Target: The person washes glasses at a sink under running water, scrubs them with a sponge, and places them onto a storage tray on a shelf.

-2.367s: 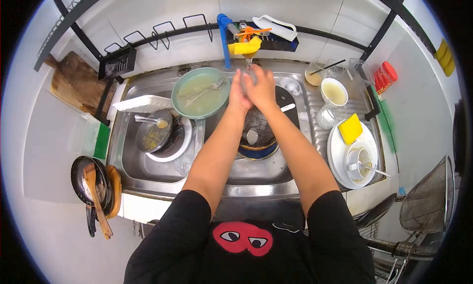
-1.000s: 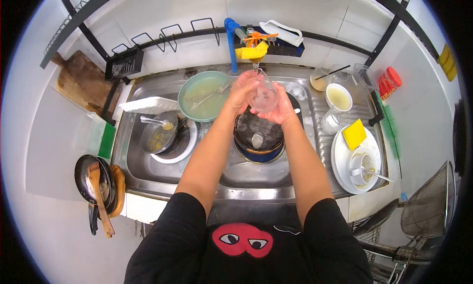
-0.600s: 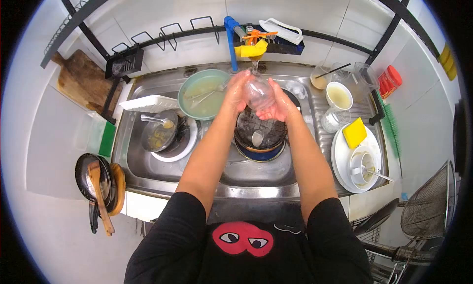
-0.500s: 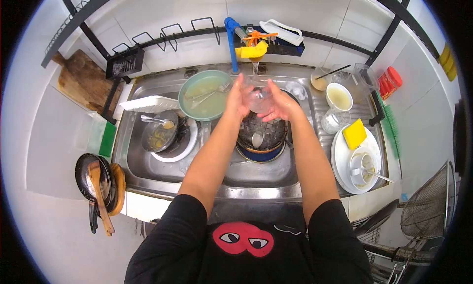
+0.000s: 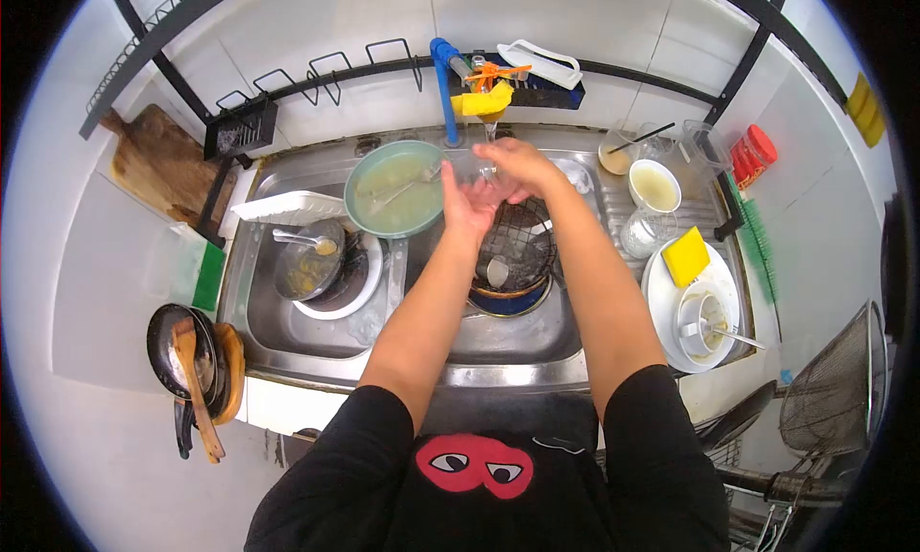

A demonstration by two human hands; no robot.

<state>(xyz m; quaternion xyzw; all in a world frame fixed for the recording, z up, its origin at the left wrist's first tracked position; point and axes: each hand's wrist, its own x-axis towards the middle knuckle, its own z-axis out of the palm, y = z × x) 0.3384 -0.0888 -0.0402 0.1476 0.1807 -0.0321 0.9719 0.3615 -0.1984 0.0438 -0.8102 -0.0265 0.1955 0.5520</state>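
The double-basin steel sink [image 5: 517, 346] spreads out before the person. On the right, white plates [image 5: 655, 298] carry a white mug [image 5: 692, 310] smeared with food, a spoon standing in it, and a yellow sponge [image 5: 686, 256]. The green bowl [image 5: 388, 234] sits over the far part of the divider, full of cloudy liquid with cutlery in it. In the left basin, a dark bowl [image 5: 290, 255] holds a spoon and yellowish scraps, tilted over a white-rimmed bowl [image 5: 342, 308]. In the right basin, a wire grate [image 5: 522, 250] lies above a blue pan [image 5: 508, 305]. Far right, a small white bowl [image 5: 647, 204] holds pale liquid, beside a drinking glass [image 5: 613, 154] with beige liquid and black straw. Under the tap, a clear glass [image 5: 486, 173], blurred, is between the hands: the right hand [image 5: 520, 166] curls over it; the left hand [image 5: 469, 209] cups below, its grip I can't tell.
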